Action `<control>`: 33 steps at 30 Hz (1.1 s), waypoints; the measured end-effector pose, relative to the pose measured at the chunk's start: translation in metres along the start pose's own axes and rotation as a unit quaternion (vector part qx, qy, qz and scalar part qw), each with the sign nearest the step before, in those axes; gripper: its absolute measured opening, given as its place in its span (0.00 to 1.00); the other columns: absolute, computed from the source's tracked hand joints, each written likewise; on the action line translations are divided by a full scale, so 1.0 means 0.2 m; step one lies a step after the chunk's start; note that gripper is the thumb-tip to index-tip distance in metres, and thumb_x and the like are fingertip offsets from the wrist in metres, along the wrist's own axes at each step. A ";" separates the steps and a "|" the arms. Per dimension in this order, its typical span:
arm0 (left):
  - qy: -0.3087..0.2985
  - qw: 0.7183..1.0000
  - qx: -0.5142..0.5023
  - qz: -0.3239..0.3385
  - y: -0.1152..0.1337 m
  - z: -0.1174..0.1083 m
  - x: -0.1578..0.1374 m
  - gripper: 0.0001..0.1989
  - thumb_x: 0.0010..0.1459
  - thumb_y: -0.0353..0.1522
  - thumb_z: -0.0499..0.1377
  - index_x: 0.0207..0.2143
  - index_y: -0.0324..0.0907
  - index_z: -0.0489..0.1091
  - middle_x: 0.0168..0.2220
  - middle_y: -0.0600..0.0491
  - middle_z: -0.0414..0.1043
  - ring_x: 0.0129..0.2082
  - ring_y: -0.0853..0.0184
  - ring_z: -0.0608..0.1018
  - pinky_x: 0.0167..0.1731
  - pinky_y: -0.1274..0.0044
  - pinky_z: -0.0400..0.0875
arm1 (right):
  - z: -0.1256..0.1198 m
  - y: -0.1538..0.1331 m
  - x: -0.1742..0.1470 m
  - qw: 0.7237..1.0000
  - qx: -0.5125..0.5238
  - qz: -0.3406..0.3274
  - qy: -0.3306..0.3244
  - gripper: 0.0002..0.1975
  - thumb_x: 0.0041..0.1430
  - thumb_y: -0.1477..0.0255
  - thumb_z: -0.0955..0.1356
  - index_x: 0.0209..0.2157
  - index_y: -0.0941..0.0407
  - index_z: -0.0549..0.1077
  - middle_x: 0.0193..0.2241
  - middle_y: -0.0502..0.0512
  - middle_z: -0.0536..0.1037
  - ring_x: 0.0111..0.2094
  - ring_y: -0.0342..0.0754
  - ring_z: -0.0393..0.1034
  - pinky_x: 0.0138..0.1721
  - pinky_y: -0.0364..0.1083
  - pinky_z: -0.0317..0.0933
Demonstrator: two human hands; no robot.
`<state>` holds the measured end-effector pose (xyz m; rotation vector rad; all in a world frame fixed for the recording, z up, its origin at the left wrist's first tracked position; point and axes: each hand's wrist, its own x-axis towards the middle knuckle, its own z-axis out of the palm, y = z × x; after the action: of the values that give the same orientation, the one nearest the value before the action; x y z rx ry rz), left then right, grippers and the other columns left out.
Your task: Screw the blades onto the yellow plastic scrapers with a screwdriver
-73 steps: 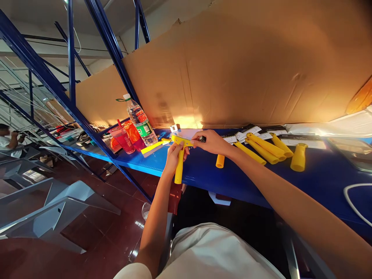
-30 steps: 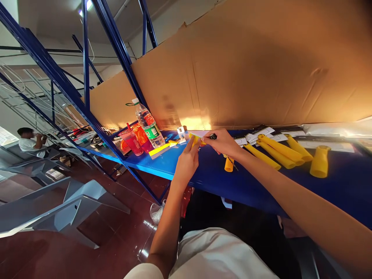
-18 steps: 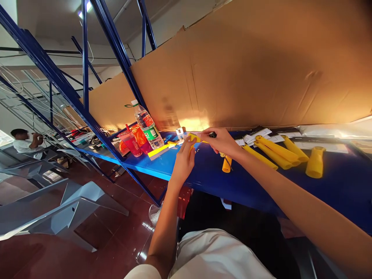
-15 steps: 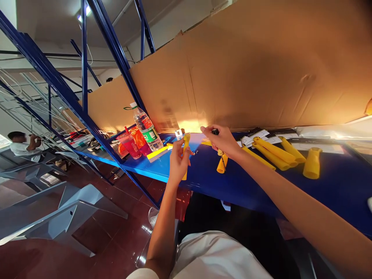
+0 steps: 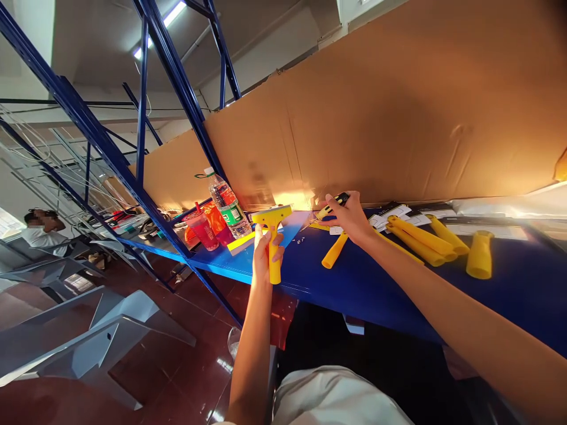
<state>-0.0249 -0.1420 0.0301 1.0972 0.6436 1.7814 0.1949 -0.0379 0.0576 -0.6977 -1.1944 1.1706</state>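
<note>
My left hand [image 5: 263, 260] is closed around the handle of a yellow T-shaped scraper [image 5: 274, 219], held up above the blue shelf with its wide head on top. To its right, my right hand [image 5: 354, 219] grips a black-and-yellow utility knife [image 5: 333, 205], whose thin tip points left and down toward the shelf. The two tools are apart. Below the right hand lies a loose yellow handle [image 5: 335, 251]. Another yellow scraper head [image 5: 241, 244] lies left of my left hand, partly hidden by it.
A water bottle [image 5: 230, 206] and a red cup [image 5: 202, 230] stand at the left by a blue post [image 5: 172, 71]. Several yellow handles [image 5: 420, 242] and white printed cards [image 5: 390, 215] lie at the right. A cardboard sheet [image 5: 376, 118] backs the blue shelf [image 5: 305, 277]. A person [image 5: 44, 233] sits far left.
The scraper in my left hand has turned so its wide head faces me. My right hand has swung the knife from pointing down to pointing left. The view has shifted slightly.
</note>
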 end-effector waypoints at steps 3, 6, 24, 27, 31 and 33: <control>-0.003 1.000 -0.025 0.006 -0.01 -0.02 0.01 0.21 0.59 0.40 0.73 0.53 0.52 0.73 0.48 0.51 0.75 0.28 0.76 0.69 0.12 0.87 0.52 | 0.00 0.03 -0.01 1.000 0.005 -0.024 -0.008 0.39 0.54 0.48 0.80 0.45 0.46 0.50 0.43 0.50 0.79 0.37 0.52 0.84 0.36 0.55 0.85; 0.007 1.000 -0.017 0.011 -0.01 -0.05 0.02 0.19 0.62 0.40 0.71 0.54 0.53 0.73 0.48 0.51 0.76 0.28 0.75 0.68 0.12 0.86 0.52 | 0.01 0.06 -0.02 0.997 -0.031 -0.064 -0.021 0.37 0.57 0.46 0.77 0.49 0.46 0.52 0.43 0.51 0.76 0.39 0.52 0.83 0.39 0.54 0.84; 0.027 0.977 -0.199 -0.068 0.01 -0.05 0.00 0.14 0.68 0.25 0.64 0.52 0.51 0.75 0.53 0.52 0.79 0.29 0.78 0.74 0.16 0.91 0.59 | -0.04 0.22 0.00 0.946 -0.267 -0.183 -0.030 0.24 0.67 0.55 0.71 0.58 0.49 0.64 0.46 0.60 0.81 0.42 0.61 0.79 0.46 0.63 0.77; 0.023 0.972 -0.224 -0.071 0.01 -0.05 0.00 0.17 0.72 0.23 0.58 0.56 0.52 0.75 0.54 0.50 0.79 0.29 0.78 0.75 0.17 0.91 0.61 | -0.04 0.23 0.01 0.935 -0.293 -0.196 -0.031 0.20 0.68 0.58 0.69 0.56 0.49 0.63 0.45 0.60 0.82 0.41 0.61 0.79 0.46 0.63 0.76; 0.019 0.970 -0.235 -0.065 0.01 -0.05 0.00 0.20 0.75 0.23 0.54 0.60 0.53 0.74 0.54 0.49 0.80 0.29 0.78 0.76 0.17 0.91 0.61 | -0.04 0.23 0.01 0.923 -0.326 -0.200 -0.033 0.17 0.66 0.62 0.68 0.53 0.50 0.62 0.44 0.61 0.83 0.40 0.62 0.80 0.47 0.64 0.74; 0.017 0.970 -0.235 -0.064 0.00 -0.05 0.00 0.19 0.75 0.23 0.53 0.59 0.52 0.75 0.54 0.50 0.79 0.29 0.78 0.75 0.17 0.91 0.61 | -0.04 0.23 0.01 0.920 -0.333 -0.202 -0.038 0.17 0.65 0.63 0.68 0.52 0.50 0.62 0.44 0.61 0.83 0.39 0.62 0.80 0.46 0.64 0.74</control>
<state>-0.0344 -0.1417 0.0263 0.6866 0.2789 1.7233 0.1870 -0.0203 0.0140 -0.8531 -1.7306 0.4313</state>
